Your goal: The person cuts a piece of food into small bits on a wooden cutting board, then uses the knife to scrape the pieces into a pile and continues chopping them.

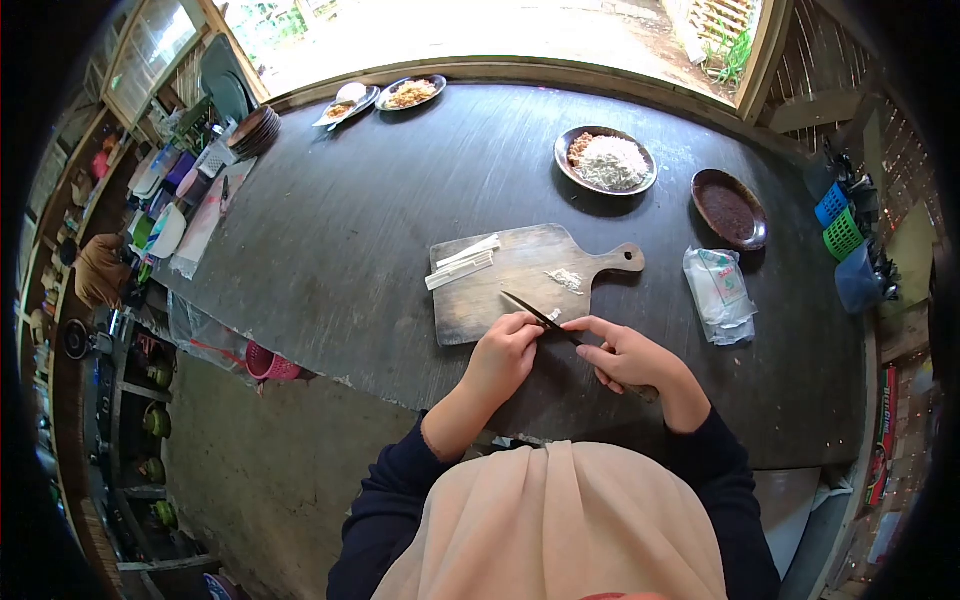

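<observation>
A wooden cutting board (520, 285) lies on the dark table, its handle pointing right. My right hand (640, 362) grips a knife (525, 303) by its handle, with the blade slanting up and left over the board's near edge. Close beside the blade, my left hand (503, 358) has its fingers pinched together; what they hold is hidden. Pale white strips (466, 264) rest on the board's left side. Small white chopped bits (566, 281) form a little heap near the board's handle, and a few more pieces (554, 314) sit by the knife.
Beyond the board stands a plate (563, 167) of white shreds and brown bits. To the right are a brown oval dish (757, 237) and a white plastic packet (720, 296). Two food plates (440, 93) stand by the window ledge. Coloured baskets (842, 233) hang at right.
</observation>
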Tool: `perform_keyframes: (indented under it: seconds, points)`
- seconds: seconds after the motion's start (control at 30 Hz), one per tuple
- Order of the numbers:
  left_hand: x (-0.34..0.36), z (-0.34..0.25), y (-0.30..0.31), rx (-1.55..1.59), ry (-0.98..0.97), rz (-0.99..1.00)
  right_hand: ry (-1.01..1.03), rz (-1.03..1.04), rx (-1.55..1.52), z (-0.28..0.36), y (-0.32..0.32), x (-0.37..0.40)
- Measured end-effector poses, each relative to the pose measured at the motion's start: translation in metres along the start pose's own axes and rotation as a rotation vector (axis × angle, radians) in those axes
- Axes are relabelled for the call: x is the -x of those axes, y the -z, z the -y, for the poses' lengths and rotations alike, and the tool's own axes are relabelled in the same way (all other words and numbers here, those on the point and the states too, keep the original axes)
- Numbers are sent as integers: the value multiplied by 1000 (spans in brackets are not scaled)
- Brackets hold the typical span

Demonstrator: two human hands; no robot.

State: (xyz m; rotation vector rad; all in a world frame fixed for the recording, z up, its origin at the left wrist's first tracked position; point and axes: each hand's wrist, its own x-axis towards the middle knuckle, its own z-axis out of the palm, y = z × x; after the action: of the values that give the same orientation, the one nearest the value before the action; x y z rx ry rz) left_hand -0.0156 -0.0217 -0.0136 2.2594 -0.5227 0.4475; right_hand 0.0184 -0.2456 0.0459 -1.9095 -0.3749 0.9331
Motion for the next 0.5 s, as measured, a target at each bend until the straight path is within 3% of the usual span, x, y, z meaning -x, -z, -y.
perform_keyframes:
  seconds: [0.27,0.37,0.5]
  points:
    - [1,1,0,44,19,9,9,-125,-139,4,5,-12]
    - [0,1,0,53,27,-3,-10,-2,-107,10,3,-5]
    - [-7,-2,-1,38,24,7,-43,-17,-123,4,0,-3]
